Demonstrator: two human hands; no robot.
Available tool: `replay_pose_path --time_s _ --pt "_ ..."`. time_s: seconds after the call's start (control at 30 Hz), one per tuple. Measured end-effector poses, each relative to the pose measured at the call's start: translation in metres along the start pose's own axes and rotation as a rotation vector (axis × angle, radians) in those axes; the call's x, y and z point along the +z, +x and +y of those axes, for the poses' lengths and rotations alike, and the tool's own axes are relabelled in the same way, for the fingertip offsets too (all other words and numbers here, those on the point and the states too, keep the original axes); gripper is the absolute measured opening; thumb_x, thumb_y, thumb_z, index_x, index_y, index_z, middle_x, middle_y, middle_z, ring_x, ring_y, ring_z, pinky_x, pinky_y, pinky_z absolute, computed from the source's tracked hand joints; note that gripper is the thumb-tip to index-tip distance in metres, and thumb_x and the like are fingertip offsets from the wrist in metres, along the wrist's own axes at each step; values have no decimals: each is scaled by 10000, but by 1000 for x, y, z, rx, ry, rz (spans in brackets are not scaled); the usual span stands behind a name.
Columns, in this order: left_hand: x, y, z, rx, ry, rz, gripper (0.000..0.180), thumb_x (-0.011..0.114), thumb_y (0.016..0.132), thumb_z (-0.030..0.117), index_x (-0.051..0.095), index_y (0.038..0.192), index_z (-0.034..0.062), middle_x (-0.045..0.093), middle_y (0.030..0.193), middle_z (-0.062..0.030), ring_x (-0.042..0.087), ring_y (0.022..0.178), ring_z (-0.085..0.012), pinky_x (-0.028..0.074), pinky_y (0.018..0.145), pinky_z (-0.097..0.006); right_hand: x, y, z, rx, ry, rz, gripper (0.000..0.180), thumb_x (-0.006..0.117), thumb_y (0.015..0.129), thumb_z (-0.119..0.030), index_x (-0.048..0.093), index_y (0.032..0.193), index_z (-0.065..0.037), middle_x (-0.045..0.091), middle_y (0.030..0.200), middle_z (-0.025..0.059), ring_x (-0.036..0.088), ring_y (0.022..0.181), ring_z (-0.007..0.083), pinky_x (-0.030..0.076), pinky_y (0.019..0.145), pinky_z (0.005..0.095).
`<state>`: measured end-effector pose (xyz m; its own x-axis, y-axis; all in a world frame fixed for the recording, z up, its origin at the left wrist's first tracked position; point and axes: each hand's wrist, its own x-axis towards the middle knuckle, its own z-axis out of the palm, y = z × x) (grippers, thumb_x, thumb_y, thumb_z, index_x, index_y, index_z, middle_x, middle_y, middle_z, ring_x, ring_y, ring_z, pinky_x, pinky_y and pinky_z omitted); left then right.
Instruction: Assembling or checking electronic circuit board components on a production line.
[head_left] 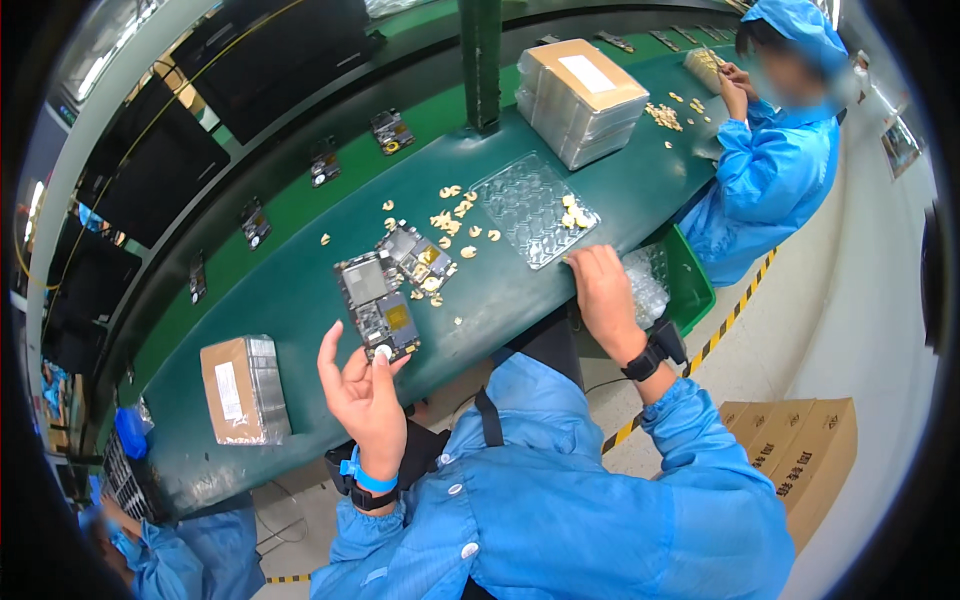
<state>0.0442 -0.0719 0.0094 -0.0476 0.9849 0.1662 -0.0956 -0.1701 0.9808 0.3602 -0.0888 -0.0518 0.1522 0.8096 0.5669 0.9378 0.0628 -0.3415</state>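
Observation:
My left hand grips a circuit board by its near end, thumb on a round white spot, above the green tabletop. A second circuit board lies just beyond it, partly overlapped in view. Small pale-yellow curved pieces are scattered around that board. My right hand is closed at the table's near edge, fingertips pressed together; whatever they pinch is too small to make out. Near those fingertips lies a clear plastic blister tray, with a few yellow pieces at its right side.
A stack of clear trays with a cardboard top stands behind; another wrapped stack sits left. A green bin holds clear plastic beside my right wrist. Boards line the green strip behind. Co-workers sit right and lower left.

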Motion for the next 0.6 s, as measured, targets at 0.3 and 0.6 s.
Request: replay_pose_path --time_s 0.3,0.6 --pt "-19 1 16 87 268 -432 168 601 956 -75 744 1046 -79 697 1011 -107 648 800 -101 508 669 -238 -41 41 -120 -208 684 -645 79 613 988 -53 590 1041 2 583 954 185 605 941 424 495 814 476" --pt "-36 -7 21 -141 64 -331 162 689 1024 98 746 1009 -53 718 871 -19 616 775 -49 475 625 -213 -24 60 -173 -316 795 -553 83 665 968 -45 644 1022 15 630 926 151 627 849 324 504 764 396"
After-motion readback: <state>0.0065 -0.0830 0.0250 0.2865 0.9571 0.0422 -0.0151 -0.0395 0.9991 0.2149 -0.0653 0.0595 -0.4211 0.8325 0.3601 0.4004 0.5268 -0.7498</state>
